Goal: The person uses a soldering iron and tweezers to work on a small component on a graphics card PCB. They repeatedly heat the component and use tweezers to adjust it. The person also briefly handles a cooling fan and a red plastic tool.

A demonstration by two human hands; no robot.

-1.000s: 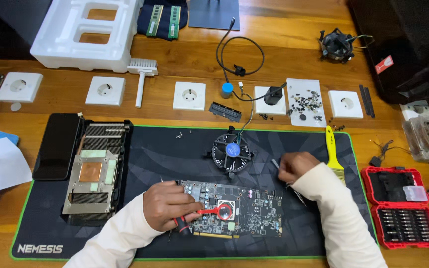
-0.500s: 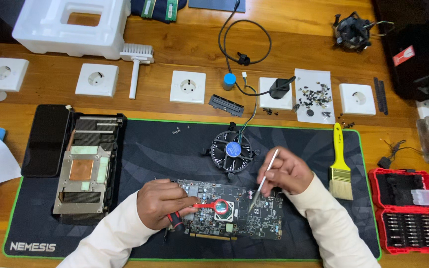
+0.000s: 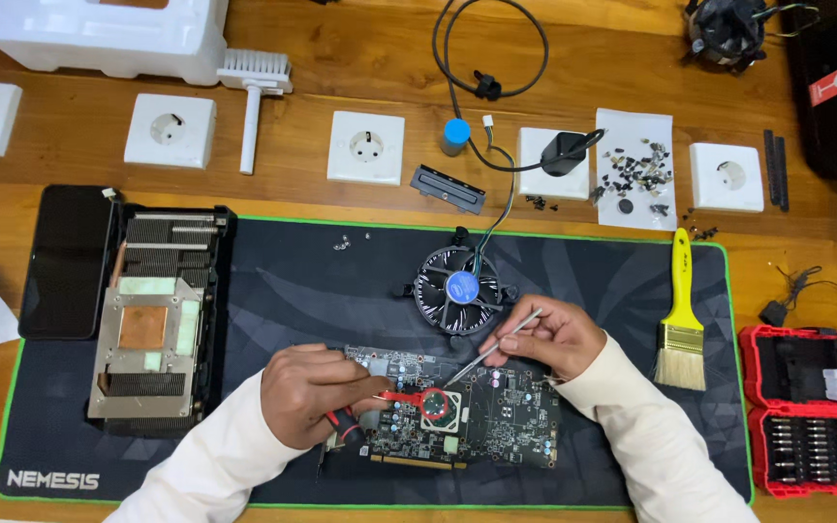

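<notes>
head view: we see the right hand [image 3: 546,337] pinching a thin silver metal tweezer [image 3: 496,349] between thumb and fingers, closed on its upper half, with the tip slanting down-left to the edge of the square grey chip [image 3: 438,407] in the middle of the dark green rectangular circuit board [image 3: 496,416]. the left hand [image 3: 307,392] is curled shut around a red-and-black handled tool [image 3: 341,424]; we see a red part [image 3: 401,395] reaching from that hand toward the chip, though we cannot tell whether it belongs to the same tool. the heel of the left hand rests on the left end of the board. both arms wear cream long sleeves [image 3: 651,436].

the board lies flat on the near middle of a black desk mat with a green border [image 3: 583,291]. just beyond the board, near the right hand, sits a round black cooling fan with a blue centre [image 3: 459,289], its wire running up off the mat. to the left on the mat lies a grey metal heatsink with a copper plate [image 3: 147,324]. a yellow-handled paintbrush [image 3: 682,315] lies to the right, and past the mat's edge an open red case of screwdriver bits [image 3: 811,412]. on the wooden table [image 3: 360,208] beyond the mat stand white square wall sockets [image 3: 365,147], a white brush [image 3: 252,87] and a white sheet with small dark screws [image 3: 636,167].
</notes>
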